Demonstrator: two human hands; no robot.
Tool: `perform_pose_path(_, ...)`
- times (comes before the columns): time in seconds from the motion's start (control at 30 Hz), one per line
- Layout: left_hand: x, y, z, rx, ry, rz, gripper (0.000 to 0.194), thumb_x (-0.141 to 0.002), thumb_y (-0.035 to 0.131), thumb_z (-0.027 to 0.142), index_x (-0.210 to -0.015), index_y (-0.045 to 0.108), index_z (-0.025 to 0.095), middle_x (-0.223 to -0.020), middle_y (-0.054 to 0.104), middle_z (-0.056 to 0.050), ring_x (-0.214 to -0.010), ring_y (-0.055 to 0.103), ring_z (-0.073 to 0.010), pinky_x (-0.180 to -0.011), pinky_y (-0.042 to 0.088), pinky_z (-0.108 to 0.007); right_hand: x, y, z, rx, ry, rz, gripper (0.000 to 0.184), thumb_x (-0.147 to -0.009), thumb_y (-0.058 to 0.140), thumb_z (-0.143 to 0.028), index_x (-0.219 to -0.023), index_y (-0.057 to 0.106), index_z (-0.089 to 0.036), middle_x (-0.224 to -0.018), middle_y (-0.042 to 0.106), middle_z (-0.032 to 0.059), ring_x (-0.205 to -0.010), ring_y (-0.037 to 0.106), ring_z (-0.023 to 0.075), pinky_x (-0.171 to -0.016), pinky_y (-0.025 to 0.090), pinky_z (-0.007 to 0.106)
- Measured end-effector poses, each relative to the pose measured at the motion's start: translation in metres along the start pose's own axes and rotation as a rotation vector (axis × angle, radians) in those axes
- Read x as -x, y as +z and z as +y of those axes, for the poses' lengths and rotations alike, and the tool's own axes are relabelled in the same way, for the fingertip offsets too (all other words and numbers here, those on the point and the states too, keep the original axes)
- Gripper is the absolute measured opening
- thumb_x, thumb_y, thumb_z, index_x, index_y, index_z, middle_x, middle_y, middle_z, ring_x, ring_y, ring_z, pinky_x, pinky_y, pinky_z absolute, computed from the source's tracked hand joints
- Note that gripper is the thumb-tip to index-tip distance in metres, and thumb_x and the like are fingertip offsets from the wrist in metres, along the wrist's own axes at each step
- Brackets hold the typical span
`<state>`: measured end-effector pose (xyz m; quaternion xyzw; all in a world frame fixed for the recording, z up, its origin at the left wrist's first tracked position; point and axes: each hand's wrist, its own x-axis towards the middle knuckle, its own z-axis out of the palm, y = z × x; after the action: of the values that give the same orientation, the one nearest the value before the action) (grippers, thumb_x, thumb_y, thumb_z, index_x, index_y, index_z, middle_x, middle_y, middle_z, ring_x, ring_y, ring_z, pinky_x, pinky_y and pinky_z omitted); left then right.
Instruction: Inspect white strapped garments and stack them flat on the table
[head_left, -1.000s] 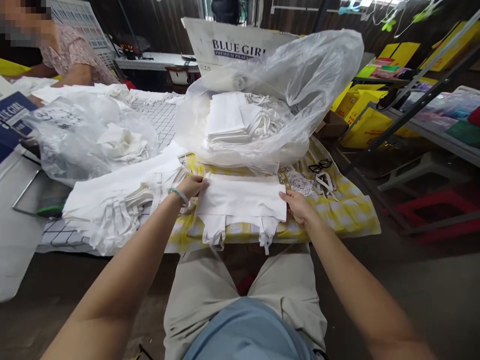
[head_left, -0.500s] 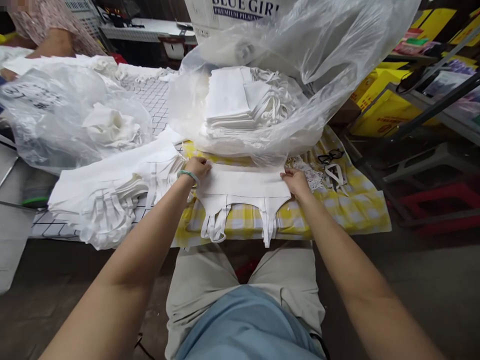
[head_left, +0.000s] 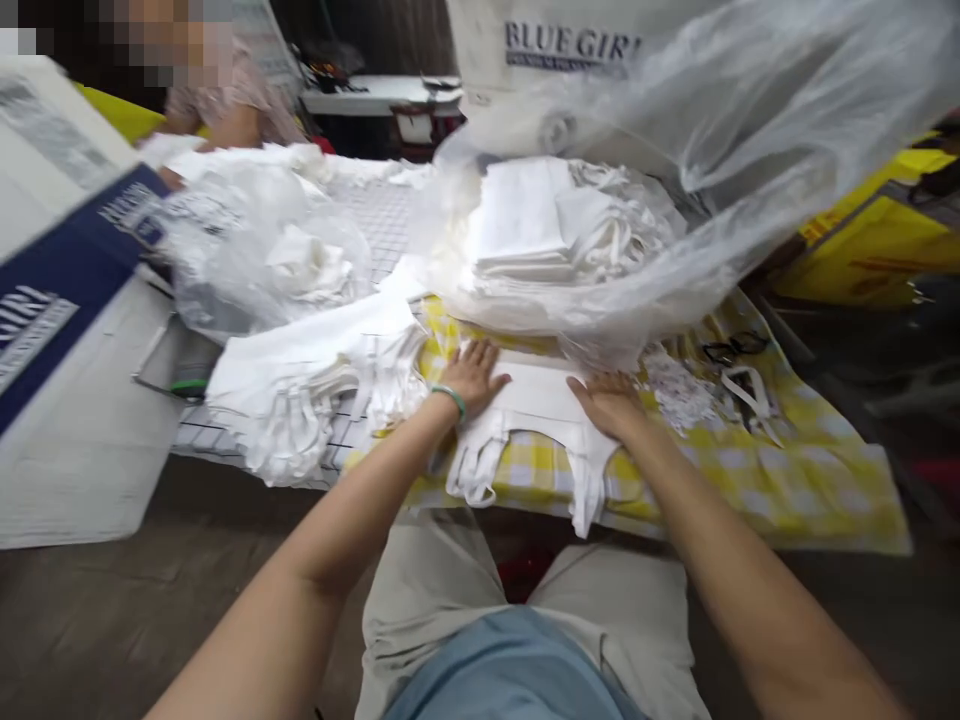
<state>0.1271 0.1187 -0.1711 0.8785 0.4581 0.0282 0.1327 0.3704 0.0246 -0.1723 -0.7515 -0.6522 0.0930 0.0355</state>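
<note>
A white strappy garment, like a camisole [head_left: 536, 390], lies flat on the yellow checked cloth [head_left: 517, 465] before me, its straps toward my lap. Flat on its left side rests my left hand [head_left: 474, 375], fingers stretched out, a green bangle at the wrist. My right hand [head_left: 609, 400] presses open on its right side, thumb pointing inward. Just beyond is a clear plastic bag [head_left: 517, 308] holding a folded stack of white garments [head_left: 521, 215]. To the left of my left hand lies a fanned pile of similar white garments [head_left: 300, 350].
White thread scraps [head_left: 679, 385], black-handled scissors [head_left: 739, 345] and a white strap loop [head_left: 750, 395] lie right of my right hand. Another plastic bag [head_left: 225, 260] sits at the left. Cartons stand at the left [head_left: 82, 300] and back [head_left: 480, 60]. A co-worker's arm [head_left: 236, 125] shows far left.
Both hands have let go of the garment's side edges and now lie flat on it, closer together. The view has swung left, bringing the left carton further into sight.
</note>
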Motion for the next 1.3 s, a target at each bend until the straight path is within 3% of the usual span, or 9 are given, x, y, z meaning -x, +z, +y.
perform_pose_path(0.1,0.017,-0.015,0.004,0.007,0.043,0.026,0.064,-0.092,0.040,0.048,-0.145,0.036,0.012,-0.156,0.025,-0.013,-0.145,0.019,-0.0292,-0.118,0.016,-0.051,0.000,0.000,-0.004,0.110,-0.058,0.144,0.055,-0.094,0.030,-0.046,-0.118,0.061,-0.006,-0.124,0.059,0.0233,-0.122,0.050,0.0364,-0.108,0.028,0.055)
perform_pose_path(0.2,0.049,-0.050,-0.014,0.161,0.107,0.313,0.046,-0.092,0.044,0.041,-0.130,0.054,0.017,-0.146,0.044,-0.010,-0.136,0.040,-0.0204,-0.115,0.031,-0.034,0.006,-0.006,-0.039,0.069,-0.220,0.440,0.045,-0.094,0.036,-0.035,-0.119,0.060,-0.007,-0.119,0.062,0.0238,-0.116,0.055,0.0357,-0.101,0.039,0.052)
perform_pose_path(0.3,0.087,-0.097,-0.079,0.208,-0.193,0.644,0.031,-0.090,0.047,0.036,-0.111,0.064,0.020,-0.120,0.066,-0.007,-0.114,0.059,-0.0170,-0.101,0.045,-0.025,0.005,-0.014,-0.107,-0.159,-0.557,0.457,0.029,-0.094,0.041,-0.027,-0.105,0.065,-0.017,-0.099,0.070,0.0137,-0.094,0.064,0.0274,-0.088,0.048,0.043)
perform_pose_path(0.37,0.111,-0.123,-0.142,0.159,-0.421,0.738,0.036,-0.089,0.044,0.026,-0.112,0.062,0.006,-0.116,0.064,-0.021,-0.110,0.060,-0.0277,-0.100,0.045,-0.040,-0.012,-0.019,-0.161,-0.350,-0.680,0.345,0.024,-0.094,0.042,-0.026,-0.096,0.065,-0.019,-0.090,0.069,0.0087,-0.085,0.064,0.0223,-0.080,0.050,0.036)
perform_pose_path(0.47,0.137,-0.141,-0.232,-0.015,-0.844,0.620,0.036,-0.084,0.050,0.029,-0.105,0.065,0.003,-0.111,0.064,-0.026,-0.110,0.058,-0.0374,-0.096,0.043,-0.049,-0.065,-0.023,-0.233,-0.522,-0.565,0.296,0.021,-0.091,0.045,-0.025,-0.091,0.064,-0.019,-0.089,0.067,0.0078,-0.084,0.061,0.0204,-0.078,0.047,0.033)
perform_pose_path(0.57,0.148,-0.137,-0.280,-0.057,-0.975,0.392,0.045,-0.079,0.060,0.043,-0.103,0.066,0.006,-0.110,0.064,-0.025,-0.107,0.059,-0.0387,-0.090,0.046,-0.045,-0.127,-0.023,-0.278,-0.508,-0.325,0.262,0.027,-0.089,0.050,-0.033,-0.103,0.063,-0.015,-0.099,0.065,0.0113,-0.089,0.060,0.0225,-0.081,0.045,0.034)
perform_pose_path(0.9,0.136,-0.123,-0.285,-0.050,-0.892,0.579,0.016,-0.079,0.055,0.021,-0.089,0.066,0.016,-0.102,0.065,-0.014,-0.102,0.060,-0.0275,-0.089,0.046,-0.035,-0.165,-0.009,-0.311,-0.399,-0.272,0.290,0.009,-0.083,0.053,-0.024,-0.085,0.061,-0.020,-0.092,0.063,0.0064,-0.085,0.055,0.0201,-0.072,0.040,0.031)
perform_pose_path(1.07,0.140,-0.130,-0.287,0.306,-0.941,0.573,0.016,-0.067,0.069,0.026,-0.080,0.063,0.018,-0.086,0.067,-0.007,-0.085,0.063,-0.0240,-0.080,0.047,-0.032,-0.177,-0.013,-0.307,-0.665,-0.072,0.116,0.025,-0.071,0.064,-0.028,-0.095,0.061,-0.020,-0.089,0.061,0.0030,-0.083,0.057,0.0184,-0.078,0.044,0.033)
perform_pose_path(1.3,0.147,-0.143,-0.275,0.818,-0.845,0.931,0.014,-0.071,0.061,0.024,-0.083,0.057,0.017,-0.068,0.056,0.001,-0.065,0.056,-0.0147,-0.064,0.046,-0.026,-0.169,-0.036,-0.309,-1.098,0.078,-0.127,0.038,-0.051,0.076,-0.019,-0.087,0.063,-0.017,-0.083,0.063,0.0025,-0.072,0.058,0.0152,-0.065,0.047,0.029)
